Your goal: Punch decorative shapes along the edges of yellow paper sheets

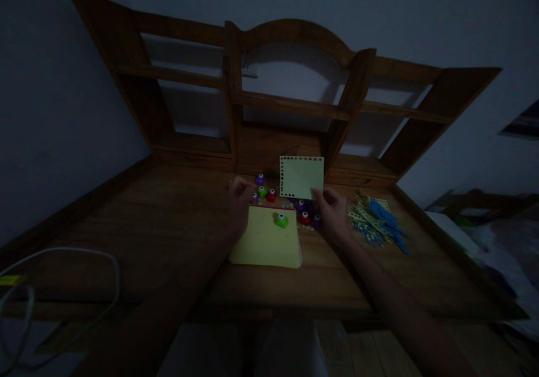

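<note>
My right hand (pixel 332 211) pinches the lower right corner of a pale yellow-green paper card (pixel 302 176) and holds it raised. Small shapes are punched out along the card's top and left edges. My left hand (pixel 238 200) is closed near a few craft punches; what its fingers hold, if anything, is too dark to make out. A green craft punch (pixel 281 220) with a white top rests on a stack of yellow paper (pixel 267 245). Behind the stack stand another green punch (pixel 261 192), a red punch (pixel 272 196) and a purple punch (pixel 260 179). Close to my right hand is a second red punch (pixel 305 219).
Blue paper strips (pixel 385 220) and yellow punched strips (pixel 370 217) lie heaped on the right of the wooden desk (pixel 177 214). A wooden shelf unit (pixel 290 105) rises at the back. A white cable (pixel 84 249) loops at the left front. The light is dim.
</note>
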{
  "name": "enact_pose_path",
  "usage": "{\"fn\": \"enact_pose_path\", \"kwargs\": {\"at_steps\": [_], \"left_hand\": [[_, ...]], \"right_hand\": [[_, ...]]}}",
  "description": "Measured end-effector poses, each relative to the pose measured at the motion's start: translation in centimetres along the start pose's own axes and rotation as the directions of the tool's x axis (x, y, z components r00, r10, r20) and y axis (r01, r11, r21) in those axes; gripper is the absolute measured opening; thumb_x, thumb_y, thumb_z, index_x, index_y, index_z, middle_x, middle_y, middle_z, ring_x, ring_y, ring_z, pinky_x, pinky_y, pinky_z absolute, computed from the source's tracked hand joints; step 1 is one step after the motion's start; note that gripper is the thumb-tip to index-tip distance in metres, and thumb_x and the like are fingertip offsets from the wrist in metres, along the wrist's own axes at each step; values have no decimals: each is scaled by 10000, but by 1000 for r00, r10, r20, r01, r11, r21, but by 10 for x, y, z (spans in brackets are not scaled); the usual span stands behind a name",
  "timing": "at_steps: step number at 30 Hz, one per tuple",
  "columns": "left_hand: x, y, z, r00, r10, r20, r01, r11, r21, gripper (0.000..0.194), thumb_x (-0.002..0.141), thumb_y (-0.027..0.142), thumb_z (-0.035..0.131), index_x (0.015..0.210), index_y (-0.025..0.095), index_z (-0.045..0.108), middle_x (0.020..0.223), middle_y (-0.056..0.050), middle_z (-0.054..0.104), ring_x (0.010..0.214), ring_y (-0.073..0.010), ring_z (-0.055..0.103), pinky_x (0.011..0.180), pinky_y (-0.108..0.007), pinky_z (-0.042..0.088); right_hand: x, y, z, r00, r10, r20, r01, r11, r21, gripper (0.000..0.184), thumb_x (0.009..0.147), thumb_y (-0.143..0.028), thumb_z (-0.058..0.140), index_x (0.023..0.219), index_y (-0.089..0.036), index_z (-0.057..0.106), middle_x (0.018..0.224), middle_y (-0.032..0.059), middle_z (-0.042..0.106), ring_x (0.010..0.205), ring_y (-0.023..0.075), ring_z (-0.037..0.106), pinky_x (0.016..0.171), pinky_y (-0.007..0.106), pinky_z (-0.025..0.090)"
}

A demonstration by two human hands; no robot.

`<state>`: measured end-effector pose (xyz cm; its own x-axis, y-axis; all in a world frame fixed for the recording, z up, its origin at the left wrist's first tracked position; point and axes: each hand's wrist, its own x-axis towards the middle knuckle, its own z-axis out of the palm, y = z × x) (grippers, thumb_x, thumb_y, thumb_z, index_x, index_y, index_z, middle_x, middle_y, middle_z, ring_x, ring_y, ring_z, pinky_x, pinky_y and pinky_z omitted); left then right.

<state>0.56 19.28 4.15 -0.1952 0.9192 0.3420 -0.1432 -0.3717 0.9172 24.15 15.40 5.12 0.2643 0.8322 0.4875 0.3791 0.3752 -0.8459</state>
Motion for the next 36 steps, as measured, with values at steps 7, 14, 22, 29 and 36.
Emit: {"fn": "enact_pose_path", "kwargs": {"at_steps": [7,14,22,29,36], "left_hand": [[1,-5,0,999,38,-33,-37,999,35,84,752,220,557,711,203,485,597,58,462,505,-78,459,464,-184,358],[4,-9,-3,999,35,-30,-32,997,69,60,737,190,562,712,211,512,597,51,485,510,-90,469,456,-190,355],[3,-9,-3,999,46,-26,-44,996,82,51,729,194,569,725,213,522,599,50,496,520,-95,481,471,-198,356],[1,-2,-1,999,40,-35,-37,997,61,37,738,200,541,724,212,509,581,58,481,493,-89,465,460,-193,351],[2,-3,0,999,35,-41,-32,998,53,55,736,182,558,720,211,514,586,57,479,494,-85,461,449,-190,348]], "right_hand": [[-1,3,1,1000,7,-4,-7,1000,-3,359,799,-531,579,779,-178,638,673,6,580,623,153,505,551,256,395],[0,1,0,1000,-8,-2,8,1000,-26,347,809,-517,579,736,-180,624,626,-8,553,578,142,478,531,248,366],[0,3,-1,1000,3,4,-3,1000,-12,321,817,-495,583,736,-186,617,640,-14,554,599,140,487,543,246,367],[0,6,-1,1000,-3,13,4,1000,-19,332,818,-505,577,747,-183,623,649,-8,563,600,144,491,543,251,375],[0,6,0,1000,17,18,-17,1000,-6,334,803,-519,586,736,-193,620,602,-22,526,558,137,467,512,248,356]]}}
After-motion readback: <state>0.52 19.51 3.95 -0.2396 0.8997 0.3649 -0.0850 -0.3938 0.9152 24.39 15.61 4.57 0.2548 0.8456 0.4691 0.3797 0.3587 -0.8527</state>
